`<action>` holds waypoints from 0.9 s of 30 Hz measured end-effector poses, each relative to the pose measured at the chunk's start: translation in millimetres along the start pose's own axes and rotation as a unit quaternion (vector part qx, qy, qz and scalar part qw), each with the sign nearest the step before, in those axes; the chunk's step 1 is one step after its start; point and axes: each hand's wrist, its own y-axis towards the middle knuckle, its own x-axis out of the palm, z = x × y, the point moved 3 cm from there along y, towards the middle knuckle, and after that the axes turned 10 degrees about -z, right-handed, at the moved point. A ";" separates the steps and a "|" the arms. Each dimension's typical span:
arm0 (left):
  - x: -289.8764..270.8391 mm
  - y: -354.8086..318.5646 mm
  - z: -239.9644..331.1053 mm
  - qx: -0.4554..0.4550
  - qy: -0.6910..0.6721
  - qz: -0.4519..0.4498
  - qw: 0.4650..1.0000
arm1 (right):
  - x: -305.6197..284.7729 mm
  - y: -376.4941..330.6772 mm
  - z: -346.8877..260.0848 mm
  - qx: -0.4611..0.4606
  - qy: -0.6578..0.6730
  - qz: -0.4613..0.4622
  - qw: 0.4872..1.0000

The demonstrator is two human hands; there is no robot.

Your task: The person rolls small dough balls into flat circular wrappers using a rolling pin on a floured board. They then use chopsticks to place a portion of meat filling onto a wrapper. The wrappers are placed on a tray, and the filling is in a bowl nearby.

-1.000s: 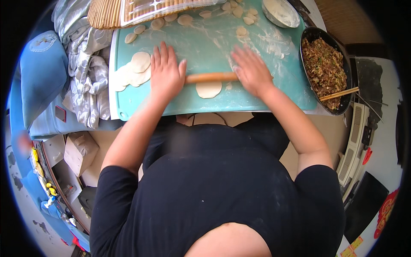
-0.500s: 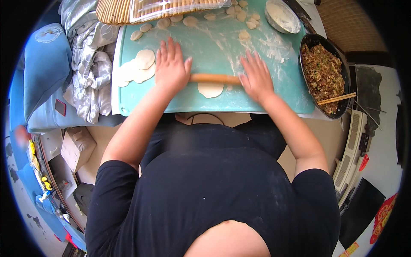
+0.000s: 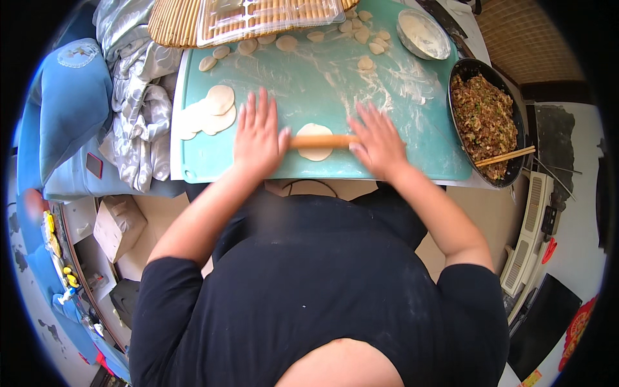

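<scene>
A wooden rolling pin (image 3: 324, 141) lies across the middle of a round dough wrapper (image 3: 315, 154) on the floured green mat (image 3: 258, 71). My left hand (image 3: 258, 138) rests flat over the pin's left end, its fingers stretched forward. Over the other end is my right hand (image 3: 379, 142), palm down with fingers extended and slightly blurred. Both palms hide the pin's ends. Left of my left hand, several flat wrappers (image 3: 209, 117) overlap in a pile. Small dough pieces (image 3: 287, 43) lie scattered along the far part of the mat.
A metal bowl of flour (image 3: 423, 35) stands at the far right. Nearer, a black pan of minced filling (image 3: 485, 122) has chopsticks (image 3: 506, 156) across it. At the far left, a clear plastic tray (image 3: 271, 19) rests on a bamboo mat (image 3: 171, 24). Crumpled grey fabric (image 3: 151, 122) borders the table.
Both hands have drawn the rolling pin toward me, from the far edge of the wrapper to across its middle. The whole view has shifted slightly.
</scene>
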 end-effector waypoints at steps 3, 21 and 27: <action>5.4 -10.6 8.9 0.026 0.000 -0.038 0.999 | 6.4 -11.2 -4.8 -0.027 0.030 -0.021 0.999; -7.8 44.4 34.8 -0.002 -0.231 -0.134 0.964 | 5.9 -46.3 -16.1 -0.046 0.095 0.114 0.988; -19.1 33.6 21.6 0.006 -0.293 -0.060 0.954 | -8.5 -50.4 -12.0 -0.094 0.092 0.151 0.980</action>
